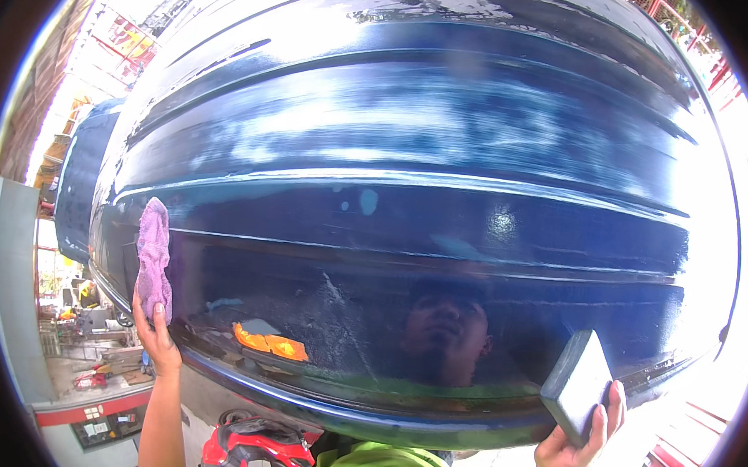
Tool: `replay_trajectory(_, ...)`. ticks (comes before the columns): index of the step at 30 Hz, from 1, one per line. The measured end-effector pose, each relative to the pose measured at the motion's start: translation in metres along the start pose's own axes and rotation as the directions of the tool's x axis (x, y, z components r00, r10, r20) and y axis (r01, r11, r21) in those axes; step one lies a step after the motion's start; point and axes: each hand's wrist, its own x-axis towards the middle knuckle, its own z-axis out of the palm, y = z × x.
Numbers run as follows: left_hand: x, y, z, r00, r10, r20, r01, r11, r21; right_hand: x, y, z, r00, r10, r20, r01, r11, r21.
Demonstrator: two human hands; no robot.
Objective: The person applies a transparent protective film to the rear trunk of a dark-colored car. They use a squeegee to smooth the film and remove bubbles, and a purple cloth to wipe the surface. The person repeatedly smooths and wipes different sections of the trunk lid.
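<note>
A big glossy dark-blue curved panel [411,152], ribbed with long ridges, fills most of the view above me. My left hand [159,341] is raised at the lower left and grips a purple cloth [153,253], which hangs against the panel's left edge. At the lower right my right hand [584,435] holds a dark grey rectangular block [576,384] pressed near the panel's lower rim. The shiny surface mirrors a person's head and an orange patch [269,342].
Another dark-blue curved body [80,179] stands behind at the left. Below left are a workshop floor with clutter and a red-edged counter [91,409]. A red and black object [256,445] sits near my chest. Red railings [673,464] show at the right.
</note>
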Motion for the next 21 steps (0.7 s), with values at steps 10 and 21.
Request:
replay_trajectory(10, 0.004, 0.010, 0.004, 0.997, 0.068, -0.020, -0.068, 0.998, 0.001, 0.007, -0.001, 0.004, 0.998, -0.043, -0.045, 0.043, 0.999, 0.003)
replay_trajectory(21, 0.009, 0.019, 0.009, 0.970, 0.214, -0.112, -0.212, 0.977, 0.033, 0.017, -0.014, 0.015, 0.968, -0.029, -0.249, 0.042, 0.998, 0.047)
